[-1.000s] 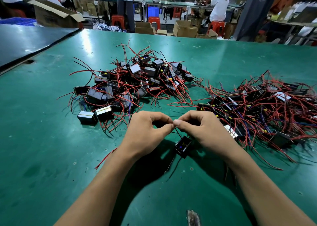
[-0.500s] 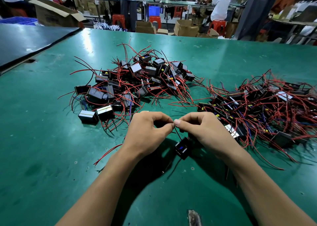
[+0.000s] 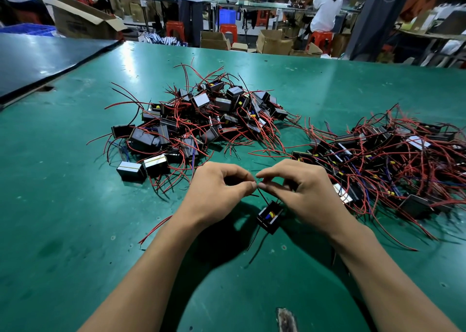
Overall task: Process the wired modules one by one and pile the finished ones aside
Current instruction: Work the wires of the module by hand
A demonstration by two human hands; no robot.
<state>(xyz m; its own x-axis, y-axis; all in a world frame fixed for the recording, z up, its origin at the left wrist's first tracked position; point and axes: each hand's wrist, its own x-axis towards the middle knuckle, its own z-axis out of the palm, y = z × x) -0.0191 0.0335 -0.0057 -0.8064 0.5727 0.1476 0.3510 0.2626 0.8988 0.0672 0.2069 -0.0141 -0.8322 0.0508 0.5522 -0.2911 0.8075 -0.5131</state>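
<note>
Where their fingertips [image 3: 253, 186] meet, left hand [image 3: 216, 193] and right hand [image 3: 301, 193] pinch the black wire [image 3: 262, 197] above the module [image 3: 269, 217].

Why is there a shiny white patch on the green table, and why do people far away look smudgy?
Head view: the pale patch on the green table is glare, probably from lamps above; the seated person at the back is blurred, while the left hand and right hand, pinching a wire, look sharp and cast shadows.

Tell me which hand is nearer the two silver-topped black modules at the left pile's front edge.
Left. The left hand sits just to the right of the silver-topped black modules; the right hand is farther right, beyond the left hand.
</note>
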